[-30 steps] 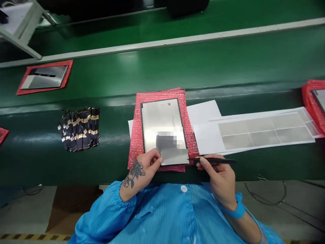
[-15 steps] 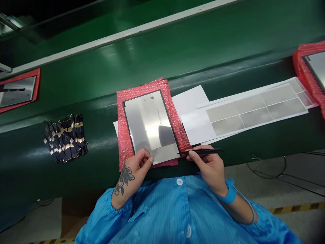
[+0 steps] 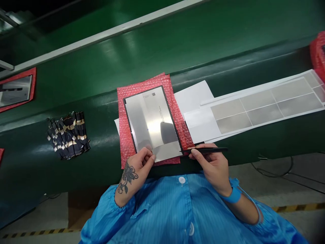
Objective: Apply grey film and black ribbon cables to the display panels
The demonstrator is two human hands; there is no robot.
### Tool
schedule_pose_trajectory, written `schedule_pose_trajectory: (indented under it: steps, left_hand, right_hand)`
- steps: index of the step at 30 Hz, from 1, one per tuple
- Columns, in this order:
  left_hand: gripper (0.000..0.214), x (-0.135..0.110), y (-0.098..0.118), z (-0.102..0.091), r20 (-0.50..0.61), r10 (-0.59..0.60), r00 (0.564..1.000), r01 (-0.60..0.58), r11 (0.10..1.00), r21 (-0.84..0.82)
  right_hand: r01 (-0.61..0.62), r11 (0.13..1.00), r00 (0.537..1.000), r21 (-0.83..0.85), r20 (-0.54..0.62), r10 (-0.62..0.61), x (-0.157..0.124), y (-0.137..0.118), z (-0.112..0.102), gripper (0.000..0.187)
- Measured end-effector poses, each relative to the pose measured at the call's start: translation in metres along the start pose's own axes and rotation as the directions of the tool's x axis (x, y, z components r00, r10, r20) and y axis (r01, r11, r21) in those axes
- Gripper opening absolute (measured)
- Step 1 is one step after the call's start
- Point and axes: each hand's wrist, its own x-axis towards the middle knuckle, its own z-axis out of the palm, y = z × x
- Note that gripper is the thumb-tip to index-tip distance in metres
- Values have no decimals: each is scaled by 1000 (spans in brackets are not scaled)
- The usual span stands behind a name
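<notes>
A flat display panel point(image 3: 142, 118) with a shiny silver back lies on red bubble wrap point(image 3: 124, 135) in front of me. Across its near end is a grey rectangular sticker point(image 3: 167, 151). My left hand point(image 3: 142, 162) pinches the sticker's near left corner between thumb and fingers. Black tweezers point(image 3: 210, 149) are gripped in my right hand point(image 3: 212, 166), their tips touching the sticker's right end at the panel's edge. Whether the sticker lies fully flat on the panel I cannot tell.
White sheets bearing grey rectangular stickers point(image 3: 261, 105) lie to the right. A pile of black flex cables point(image 3: 68, 135) sits at the left. Another panel point(image 3: 16, 90) on red wrap is at far left, and more red bubble wrap point(image 3: 318, 56) at far right. All rest on a green work surface point(image 3: 101, 71).
The camera view has shifted slightly, moving most things a little in the picture. Both hands keep their places at the sticker, with the tweezers still at its right end.
</notes>
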Motion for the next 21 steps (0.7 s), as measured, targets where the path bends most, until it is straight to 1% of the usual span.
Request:
schedule_pose_trajectory:
  steps: [5,14,17,21]
  left_hand:
    - [22,-1,-1,2,-53,59,997,-54,996,77]
    - [21,-4,1,7,-99,145,984,-126,975,183]
    - [22,-5,3,9,-102,176,979,-151,965,214]
    - [23,-6,6,10,-85,182,980,-152,948,279]
  right_hand:
    - [-4,999,1000,-36,-15,4,-1,1,0,43]
    - [31,997,999,-67,-12,-32,-1,-1,1,40]
    - [39,997,999,-64,-13,-40,-1,-1,1,39]
    - [23,996,999,-83,-21,-25,-1,-1,1,41]
